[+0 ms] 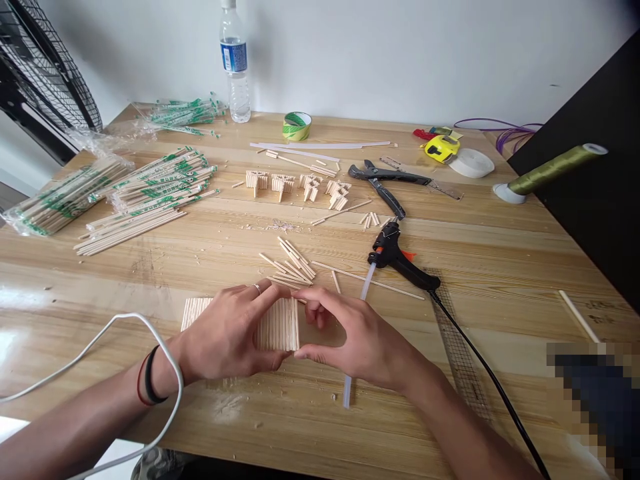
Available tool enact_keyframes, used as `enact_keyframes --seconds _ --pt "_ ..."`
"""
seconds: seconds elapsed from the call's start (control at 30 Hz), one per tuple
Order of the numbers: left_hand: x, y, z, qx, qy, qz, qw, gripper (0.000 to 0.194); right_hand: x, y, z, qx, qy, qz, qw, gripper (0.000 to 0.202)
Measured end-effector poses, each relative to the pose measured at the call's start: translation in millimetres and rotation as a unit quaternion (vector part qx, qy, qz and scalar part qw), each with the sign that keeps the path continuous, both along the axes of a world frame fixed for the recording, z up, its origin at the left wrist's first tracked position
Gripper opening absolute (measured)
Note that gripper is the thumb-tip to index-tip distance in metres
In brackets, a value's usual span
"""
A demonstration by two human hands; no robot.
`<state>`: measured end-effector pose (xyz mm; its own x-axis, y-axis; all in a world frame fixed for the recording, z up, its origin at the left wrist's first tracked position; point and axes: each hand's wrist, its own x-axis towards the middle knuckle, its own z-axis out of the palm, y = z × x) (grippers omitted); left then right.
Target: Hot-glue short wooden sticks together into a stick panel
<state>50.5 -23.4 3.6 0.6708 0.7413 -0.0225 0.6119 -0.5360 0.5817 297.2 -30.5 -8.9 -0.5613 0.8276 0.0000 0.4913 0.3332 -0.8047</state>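
A panel of short wooden sticks (277, 327) laid side by side lies on the table in front of me. My left hand (223, 333) arches over it, thumb and fingers gripping its near and far edges. At the panel's right end, my right hand (363, 337) holds the outermost stick (295, 325) by its two ends, between thumb and forefinger. That stick stands against the others; whether it is stuck on, I cannot tell. Loose cut sticks (295, 263) lie just beyond my hands. A black glue gun (400, 257) with a clear glue stick rests past my right hand.
Several small stick pieces (283, 183) stand farther back, beside cutting pliers (377, 180). Bagged chopsticks (160, 180) lie left, near a water bottle (235, 67). A white cable (100, 337) crosses my left forearm. A clear ruler (460, 353) and black cord (480, 360) lie right.
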Motion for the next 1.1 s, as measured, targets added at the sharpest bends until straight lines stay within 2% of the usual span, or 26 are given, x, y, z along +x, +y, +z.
enact_keyframes --seconds 1.1 --pt "0.5 0.1 -0.3 0.002 -0.007 -0.009 1.0 0.06 0.8 -1.0 -1.2 -0.005 -0.006 0.0 1.0 0.065"
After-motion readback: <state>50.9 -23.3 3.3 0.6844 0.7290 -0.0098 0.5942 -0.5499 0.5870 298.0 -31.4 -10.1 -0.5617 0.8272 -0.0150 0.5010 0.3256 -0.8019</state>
